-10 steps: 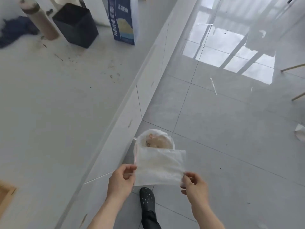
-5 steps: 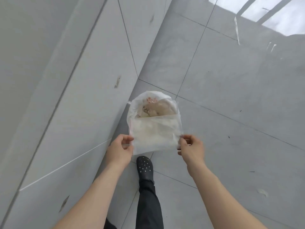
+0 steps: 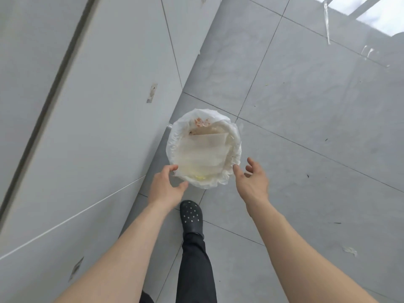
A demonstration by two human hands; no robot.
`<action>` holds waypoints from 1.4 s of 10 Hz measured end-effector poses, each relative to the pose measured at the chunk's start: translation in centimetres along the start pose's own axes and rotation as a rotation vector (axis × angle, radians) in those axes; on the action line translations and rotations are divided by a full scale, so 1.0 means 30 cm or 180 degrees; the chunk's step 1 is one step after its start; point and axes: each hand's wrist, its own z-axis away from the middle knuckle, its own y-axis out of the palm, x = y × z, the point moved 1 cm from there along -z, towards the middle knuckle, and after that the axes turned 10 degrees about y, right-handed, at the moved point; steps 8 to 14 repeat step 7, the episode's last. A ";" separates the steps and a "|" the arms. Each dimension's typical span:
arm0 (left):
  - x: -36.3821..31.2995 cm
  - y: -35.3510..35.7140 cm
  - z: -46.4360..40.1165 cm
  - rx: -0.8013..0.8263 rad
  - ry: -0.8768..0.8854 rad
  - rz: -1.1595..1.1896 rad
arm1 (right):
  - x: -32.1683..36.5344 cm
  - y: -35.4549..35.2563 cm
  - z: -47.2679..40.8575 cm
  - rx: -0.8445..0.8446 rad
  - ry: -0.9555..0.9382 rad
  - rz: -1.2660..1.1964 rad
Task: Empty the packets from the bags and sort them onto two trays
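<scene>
Hands [image 3: 167, 189] spread above bin [image 3: 172, 147] holding bag [image 3: 204, 153].

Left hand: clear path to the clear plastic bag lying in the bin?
Probably yes: left hand hovers open at the white-lined bin rim, the clear plastic bag lies on top, nothing between.

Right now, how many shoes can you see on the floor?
1: a black clog on the grey tiles, just below the lined bin, between the left hand and right hand. The other foot is out of view.
</scene>
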 end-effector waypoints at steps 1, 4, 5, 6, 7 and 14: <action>-0.020 -0.020 0.039 0.0010 0.0121 -0.0209 | -0.019 -0.018 0.028 -0.0008 -0.0262 0.0535; -0.138 -0.142 0.250 -0.0073 0.0576 -0.0811 | -0.033 -0.116 0.222 0.0020 -0.1283 0.2125; -0.192 -0.199 0.343 -0.0112 0.0774 -0.1174 | -0.005 -0.162 0.324 -0.0105 -0.1648 0.2488; -0.267 -0.269 0.452 -0.0309 0.1163 -0.1497 | 0.035 -0.211 0.437 -0.0238 -0.1902 0.2711; -0.331 -0.329 0.595 -0.0401 0.1483 -0.1691 | 0.063 -0.257 0.563 -0.0354 -0.2215 0.2899; -0.331 -0.329 0.595 -0.0401 0.1483 -0.1691 | 0.063 -0.257 0.563 -0.0354 -0.2215 0.2899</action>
